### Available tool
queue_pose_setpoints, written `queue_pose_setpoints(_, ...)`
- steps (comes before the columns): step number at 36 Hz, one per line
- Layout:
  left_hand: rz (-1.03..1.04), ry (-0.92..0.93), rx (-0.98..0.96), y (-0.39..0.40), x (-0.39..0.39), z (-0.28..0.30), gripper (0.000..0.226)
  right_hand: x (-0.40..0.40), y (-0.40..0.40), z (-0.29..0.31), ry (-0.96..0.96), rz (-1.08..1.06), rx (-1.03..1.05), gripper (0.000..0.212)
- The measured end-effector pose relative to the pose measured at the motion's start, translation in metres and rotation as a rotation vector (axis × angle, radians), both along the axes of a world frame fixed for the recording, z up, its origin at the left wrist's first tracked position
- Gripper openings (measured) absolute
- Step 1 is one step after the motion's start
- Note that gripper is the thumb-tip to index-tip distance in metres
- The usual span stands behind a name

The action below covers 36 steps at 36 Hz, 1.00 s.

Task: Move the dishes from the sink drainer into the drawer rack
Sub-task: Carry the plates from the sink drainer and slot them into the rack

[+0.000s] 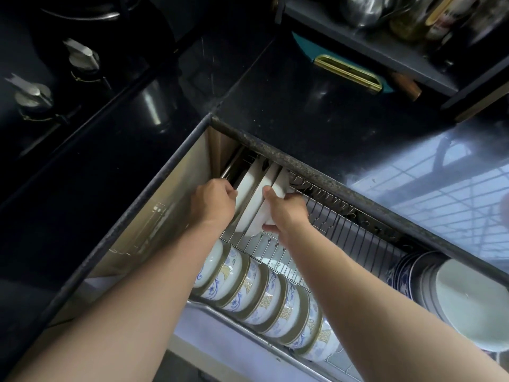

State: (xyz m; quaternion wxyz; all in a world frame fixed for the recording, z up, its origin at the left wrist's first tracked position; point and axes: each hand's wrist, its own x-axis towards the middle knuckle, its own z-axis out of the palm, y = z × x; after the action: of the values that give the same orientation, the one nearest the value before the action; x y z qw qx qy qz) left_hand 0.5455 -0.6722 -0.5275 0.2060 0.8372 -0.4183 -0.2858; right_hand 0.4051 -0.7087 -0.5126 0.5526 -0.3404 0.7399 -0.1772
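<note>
White plates (254,194) stand on edge in the drawer rack (344,230), toward eleven o'clock of the pulled-out drawer. The right hand (286,213) grips the near plate by its rim, thumb over the top; the left hand (213,201) curls around the outermost plate's edge at nine o'clock. To seat it well, steady the neighbours and lower the plate straight between the wires. The patterned bowls (264,296) sit at six o'clock. No readable writing shows.

Two silver stove knobs (33,92) at ten o'clock on the black cooktop. Glossy black table (289,106) at twelve, mirroring a window grid toward three. At one o'clock, a dark shelf (385,48) with steel pots (366,9) and bottles (440,20); beneath, a teal holder (347,68).
</note>
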Motion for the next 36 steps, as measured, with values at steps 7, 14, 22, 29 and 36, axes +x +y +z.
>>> queue_pose_setpoints(7,0.014,0.001,0.022,0.000,-0.006,-0.002,0.017,-0.003,-0.003,0.008,-0.046,-0.001,0.061,0.055)
queue_pose_setpoints(14,0.120,0.174,0.004,-0.006,-0.010,-0.009,0.016,-0.012,0.000,0.006,-0.135,0.019,0.061,0.049)
queue_pose_setpoints(22,0.250,0.509,0.006,-0.006,-0.010,-0.042,0.030,-0.018,0.001,0.013,-0.184,0.025,0.054,0.030)
queue_pose_setpoints(29,0.372,0.638,-0.008,-0.007,-0.012,-0.042,0.019,-0.023,0.010,0.022,-0.203,0.078,0.037,0.023)
queue_pose_setpoints(36,0.369,0.663,0.032,-0.001,-0.032,0.000,0.015,-0.078,0.042,0.051,-0.057,0.229,0.114,0.044)
